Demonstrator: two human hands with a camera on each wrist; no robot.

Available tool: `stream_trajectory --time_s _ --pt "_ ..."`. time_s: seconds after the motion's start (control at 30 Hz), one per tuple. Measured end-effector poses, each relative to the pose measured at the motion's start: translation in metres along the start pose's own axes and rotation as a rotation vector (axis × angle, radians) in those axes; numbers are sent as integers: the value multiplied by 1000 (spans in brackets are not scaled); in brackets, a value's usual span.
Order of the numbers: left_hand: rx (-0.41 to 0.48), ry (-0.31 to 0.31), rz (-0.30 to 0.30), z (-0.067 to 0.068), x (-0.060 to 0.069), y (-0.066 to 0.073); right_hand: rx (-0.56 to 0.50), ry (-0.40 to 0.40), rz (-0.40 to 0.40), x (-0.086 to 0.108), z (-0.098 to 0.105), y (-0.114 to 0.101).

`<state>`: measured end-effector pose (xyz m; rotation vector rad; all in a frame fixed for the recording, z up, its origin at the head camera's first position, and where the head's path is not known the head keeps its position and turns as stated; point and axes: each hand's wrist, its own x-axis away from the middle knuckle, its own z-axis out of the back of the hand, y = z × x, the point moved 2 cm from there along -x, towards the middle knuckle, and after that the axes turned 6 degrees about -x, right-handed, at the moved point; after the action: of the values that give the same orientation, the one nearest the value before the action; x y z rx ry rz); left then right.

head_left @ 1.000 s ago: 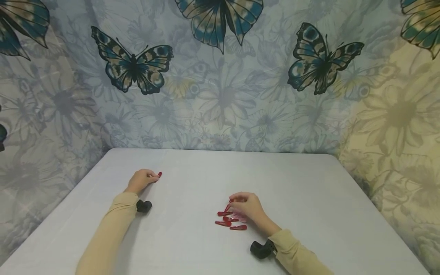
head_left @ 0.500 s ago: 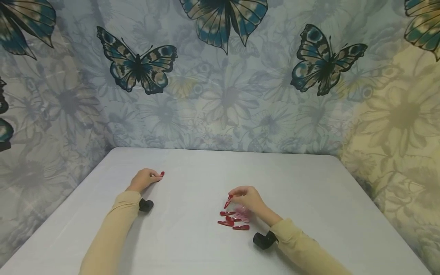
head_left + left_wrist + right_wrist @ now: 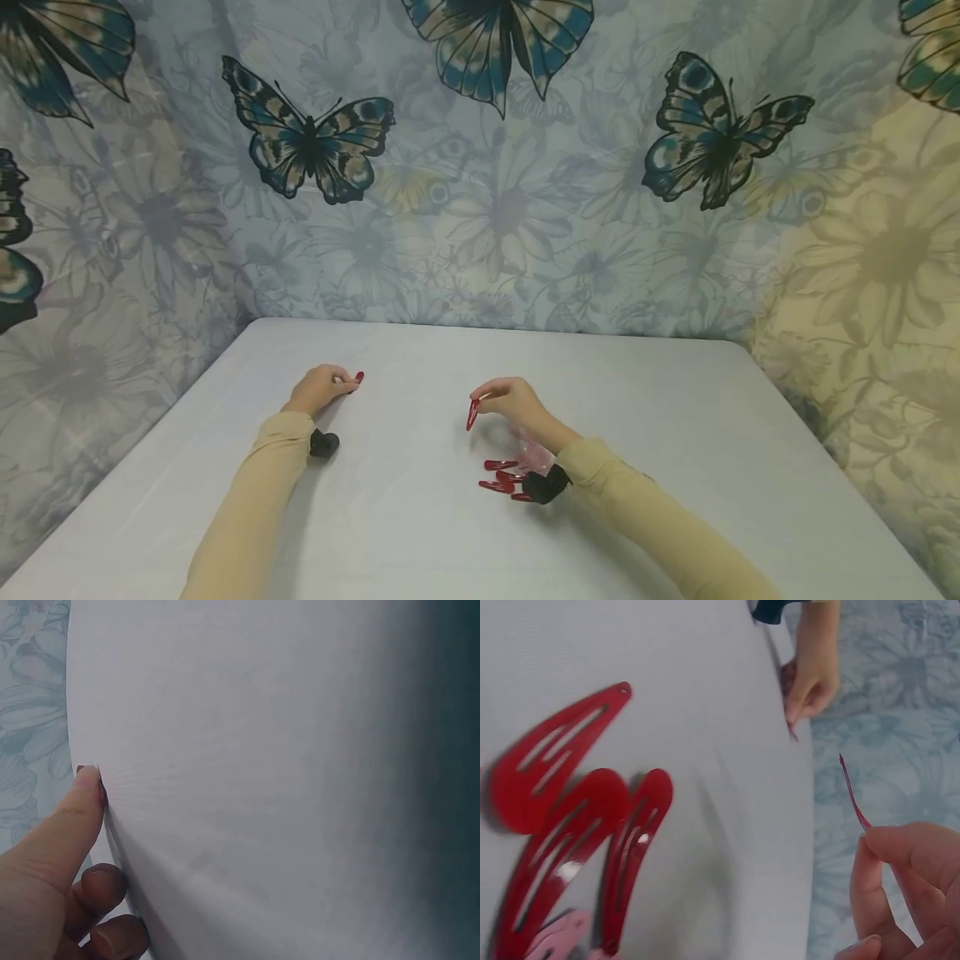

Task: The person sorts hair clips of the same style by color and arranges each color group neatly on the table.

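Right hand: here it is, thumb and fingertip pinching the right clip by one end; the clip dangles at the hand's 8 o'clock, above the table
Left hand: well apart at 9 o'clock from the right, thumb and finger pinching the left clip, its red end poking out at 2 o'clock; whether it touches the table, I can't tell
Red clips: on the table at the right hand's 6 o'clock, some overlapping; pink clips lie right beside them
Slip risk: that one-end pinch looks slim; a loosened thumb could let the right clip twist or drop
Snag risk: the wrist camera covers part of the pile in the head view; a dipping wrist could scatter it
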<state>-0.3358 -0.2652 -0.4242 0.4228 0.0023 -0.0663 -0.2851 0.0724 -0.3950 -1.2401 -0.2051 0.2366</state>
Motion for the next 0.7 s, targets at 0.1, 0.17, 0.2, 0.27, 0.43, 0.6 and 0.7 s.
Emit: stream_trajectory --time_s 0.1,0.17,0.2,0.27,0.43,0.6,0.7 --pt "-1 7 -15 1 0 1 -29 12 -13 -9 -7 -4" --pt "7 6 -21 1 0 1 -49 20 -26 -15 -13 -8" --pt "11 6 -22 0 0 1 -58 26 -31 -17 -15 -9" --pt "19 6 -29 0 -1 1 -82 38 -38 -23 -22 -13" --pt "21 8 -40 -1 -3 -2 -109 60 -38 -40 -41 -20" --pt "15 12 -38 -1 -1 -4 -108 66 -33 -54 -62 -26" --pt "7 21 -32 -1 -1 -2 -103 74 -29 -60 -69 -31"
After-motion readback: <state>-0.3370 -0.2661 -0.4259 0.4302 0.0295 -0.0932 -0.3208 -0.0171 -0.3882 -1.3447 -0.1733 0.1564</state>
